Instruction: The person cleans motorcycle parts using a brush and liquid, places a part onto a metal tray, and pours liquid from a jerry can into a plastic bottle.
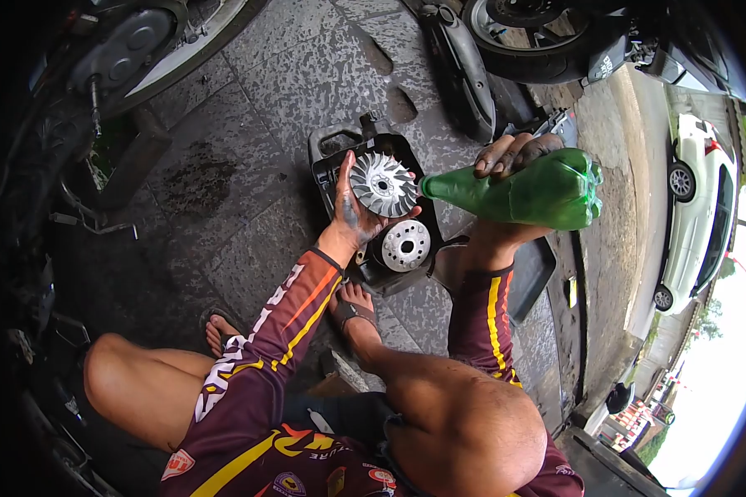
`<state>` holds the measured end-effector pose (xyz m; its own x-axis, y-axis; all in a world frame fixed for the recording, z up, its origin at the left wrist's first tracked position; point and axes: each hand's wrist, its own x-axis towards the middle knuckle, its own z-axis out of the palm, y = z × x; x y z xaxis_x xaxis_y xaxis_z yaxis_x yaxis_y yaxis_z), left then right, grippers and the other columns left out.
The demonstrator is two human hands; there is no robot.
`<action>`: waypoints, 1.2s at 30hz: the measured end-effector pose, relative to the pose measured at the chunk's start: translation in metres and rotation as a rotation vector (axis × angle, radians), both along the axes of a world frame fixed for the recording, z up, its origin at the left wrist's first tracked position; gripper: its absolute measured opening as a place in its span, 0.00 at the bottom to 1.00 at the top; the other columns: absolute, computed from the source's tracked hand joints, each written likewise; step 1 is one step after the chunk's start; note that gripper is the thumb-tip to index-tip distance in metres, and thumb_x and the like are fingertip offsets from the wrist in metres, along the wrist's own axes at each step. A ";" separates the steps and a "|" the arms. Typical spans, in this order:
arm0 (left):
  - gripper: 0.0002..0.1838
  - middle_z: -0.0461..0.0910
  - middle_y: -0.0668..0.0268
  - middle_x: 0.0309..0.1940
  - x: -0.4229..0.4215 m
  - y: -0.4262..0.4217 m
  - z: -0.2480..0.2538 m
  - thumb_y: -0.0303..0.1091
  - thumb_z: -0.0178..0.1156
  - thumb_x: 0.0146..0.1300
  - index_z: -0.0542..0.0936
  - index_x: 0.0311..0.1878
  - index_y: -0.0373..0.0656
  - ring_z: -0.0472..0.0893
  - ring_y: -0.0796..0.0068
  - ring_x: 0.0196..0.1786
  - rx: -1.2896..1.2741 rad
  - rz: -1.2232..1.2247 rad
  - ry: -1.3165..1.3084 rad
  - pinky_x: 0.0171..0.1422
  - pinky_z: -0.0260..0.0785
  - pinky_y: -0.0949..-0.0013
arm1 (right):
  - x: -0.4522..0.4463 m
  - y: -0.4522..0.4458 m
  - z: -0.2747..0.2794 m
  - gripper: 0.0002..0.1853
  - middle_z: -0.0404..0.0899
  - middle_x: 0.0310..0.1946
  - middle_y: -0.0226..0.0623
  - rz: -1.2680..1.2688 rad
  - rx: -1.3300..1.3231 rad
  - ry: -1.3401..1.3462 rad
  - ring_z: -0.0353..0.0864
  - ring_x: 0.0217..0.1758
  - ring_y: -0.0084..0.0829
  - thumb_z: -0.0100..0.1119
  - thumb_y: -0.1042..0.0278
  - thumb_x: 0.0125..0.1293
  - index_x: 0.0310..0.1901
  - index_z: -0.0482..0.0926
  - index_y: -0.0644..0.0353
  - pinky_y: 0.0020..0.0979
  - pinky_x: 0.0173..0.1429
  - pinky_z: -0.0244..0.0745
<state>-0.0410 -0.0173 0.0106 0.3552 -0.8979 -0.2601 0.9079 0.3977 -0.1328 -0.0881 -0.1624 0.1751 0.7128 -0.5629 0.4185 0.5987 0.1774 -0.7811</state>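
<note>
My left hand (350, 217), smudged with dark grime, is closed around the edge of a silver finned pulley disc (381, 185), its blades facing up. My right hand (518, 156), with blackened fingers, grips a green plastic bottle (547, 195) lying nearly sideways. The bottle's neck points at the disc, and its mouth is right by the disc's edge. Below both is a black cut-open plastic container (322, 147) with a handle. A round metal clutch drum (405, 246) with holes sits at the container's near end, just below my left hand.
A motorcycle wheel (526, 37) and a long black cover (460, 74) are at the top. Another motorcycle (133, 58) stands at the left. A dark tray (535, 282) lies right of my right forearm. Outside, a white car (700, 207) is parked.
</note>
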 end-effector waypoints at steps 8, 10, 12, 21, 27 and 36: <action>0.38 0.80 0.51 0.55 0.000 -0.003 0.002 0.68 0.50 0.69 0.74 0.66 0.44 0.85 0.48 0.51 0.119 -0.076 -0.214 0.47 0.83 0.45 | 0.012 0.003 0.016 0.29 0.67 0.20 0.40 -0.094 -0.132 -0.106 0.74 0.21 0.36 0.48 0.36 0.73 0.34 0.65 0.61 0.32 0.25 0.76; 0.39 0.80 0.51 0.55 0.001 -0.003 0.005 0.67 0.50 0.70 0.72 0.68 0.43 0.85 0.49 0.52 0.149 -0.088 -0.275 0.47 0.83 0.47 | 0.013 0.000 0.017 0.29 0.68 0.21 0.40 -0.102 -0.195 -0.129 0.74 0.22 0.37 0.47 0.35 0.73 0.35 0.65 0.60 0.33 0.25 0.77; 0.40 0.78 0.51 0.59 -0.002 -0.002 0.008 0.63 0.51 0.70 0.65 0.74 0.42 0.83 0.51 0.55 0.206 -0.074 -0.408 0.50 0.83 0.49 | 0.013 -0.001 0.019 0.30 0.68 0.21 0.40 -0.092 -0.172 -0.144 0.74 0.22 0.37 0.46 0.34 0.73 0.35 0.65 0.60 0.32 0.25 0.77; 0.43 0.74 0.53 0.65 0.000 0.006 0.013 0.54 0.54 0.65 0.59 0.78 0.41 0.76 0.52 0.66 -0.092 0.021 -0.383 0.68 0.72 0.45 | 0.007 0.031 0.039 0.27 0.68 0.21 0.38 -0.056 -0.045 -0.116 0.74 0.22 0.34 0.54 0.39 0.73 0.33 0.64 0.59 0.30 0.26 0.79; 0.44 0.73 0.45 0.66 -0.001 0.004 0.022 0.63 0.53 0.67 0.61 0.77 0.42 0.76 0.49 0.65 -0.108 0.077 -0.277 0.69 0.68 0.45 | 0.008 0.038 0.038 0.29 0.68 0.20 0.39 0.094 -0.007 -0.159 0.73 0.21 0.32 0.49 0.38 0.76 0.29 0.63 0.59 0.29 0.26 0.79; 0.43 0.74 0.42 0.64 0.002 0.001 0.018 0.65 0.52 0.69 0.62 0.76 0.42 0.78 0.47 0.63 -0.097 0.097 -0.277 0.60 0.77 0.39 | 0.009 0.032 0.029 0.28 0.68 0.18 0.39 0.076 -0.042 -0.170 0.71 0.19 0.32 0.50 0.42 0.77 0.28 0.64 0.60 0.30 0.24 0.78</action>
